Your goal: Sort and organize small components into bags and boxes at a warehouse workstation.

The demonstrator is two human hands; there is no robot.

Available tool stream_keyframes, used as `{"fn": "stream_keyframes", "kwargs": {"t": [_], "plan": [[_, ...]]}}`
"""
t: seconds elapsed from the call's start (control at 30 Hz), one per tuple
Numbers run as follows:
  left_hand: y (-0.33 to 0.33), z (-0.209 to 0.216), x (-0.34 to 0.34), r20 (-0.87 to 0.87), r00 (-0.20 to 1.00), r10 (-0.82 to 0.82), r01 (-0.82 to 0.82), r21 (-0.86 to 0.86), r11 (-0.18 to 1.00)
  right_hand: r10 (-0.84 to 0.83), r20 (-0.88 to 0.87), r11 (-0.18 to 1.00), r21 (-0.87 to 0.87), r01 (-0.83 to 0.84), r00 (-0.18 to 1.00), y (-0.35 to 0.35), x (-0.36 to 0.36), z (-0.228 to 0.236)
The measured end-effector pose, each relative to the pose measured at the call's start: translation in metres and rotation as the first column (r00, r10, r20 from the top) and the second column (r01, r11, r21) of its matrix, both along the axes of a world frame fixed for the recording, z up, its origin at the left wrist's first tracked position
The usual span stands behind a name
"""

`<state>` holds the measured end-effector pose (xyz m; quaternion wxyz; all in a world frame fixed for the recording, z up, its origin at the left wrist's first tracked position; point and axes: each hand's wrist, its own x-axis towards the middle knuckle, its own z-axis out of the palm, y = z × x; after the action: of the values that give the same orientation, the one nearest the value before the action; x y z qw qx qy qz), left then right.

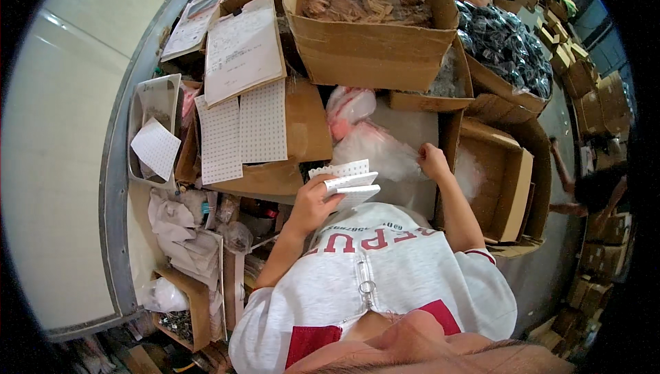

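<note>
Left hand [313, 203] grips perforated sheets [349, 183]; right hand [433, 161] pinches crinkly bag [377, 150].

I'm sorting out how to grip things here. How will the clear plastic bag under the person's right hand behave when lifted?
The clear plastic bag looks floppy: its film is crumpled and creased, so it would probably sag rather than hold shape. It seems light for its size, since the right hand pinches only its edge. The glossy film may be slippery, so a loose pinch could slide off.

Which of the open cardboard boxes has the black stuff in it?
The box at the upper right, heaped with shiny black packets. The big box beside it holds brownish pieces, and the box below it shows only clear plastic.
</note>
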<state>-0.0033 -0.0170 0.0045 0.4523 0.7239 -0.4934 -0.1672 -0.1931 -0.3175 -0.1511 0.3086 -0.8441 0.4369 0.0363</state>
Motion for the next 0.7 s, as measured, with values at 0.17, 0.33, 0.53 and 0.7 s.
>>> {"fn": "stream_keyframes", "kwargs": {"t": [0.17,0.33,0.53,0.7], "plan": [[-0.003,-0.003,0.001,-0.021,0.999,-0.034,0.034,-0.002,0.999,-0.087,0.210,0.996,0.046,0.079,0.974,0.004,-0.013,0.018],[-0.009,-0.002,0.001,-0.018,0.997,-0.077,0.077,-0.015,0.997,-0.141,0.245,0.990,0.062,0.130,0.959,0.007,-0.022,0.039],[-0.010,0.001,0.002,0.002,0.998,-0.067,0.067,-0.029,0.997,-0.156,0.257,0.988,0.046,0.150,0.954,-0.058,-0.109,0.103],[-0.018,0.007,0.000,-0.032,0.992,-0.123,0.123,-0.029,0.992,-0.218,-0.181,0.762,-0.646,0.051,0.959,-0.038,-0.104,0.142]]}}
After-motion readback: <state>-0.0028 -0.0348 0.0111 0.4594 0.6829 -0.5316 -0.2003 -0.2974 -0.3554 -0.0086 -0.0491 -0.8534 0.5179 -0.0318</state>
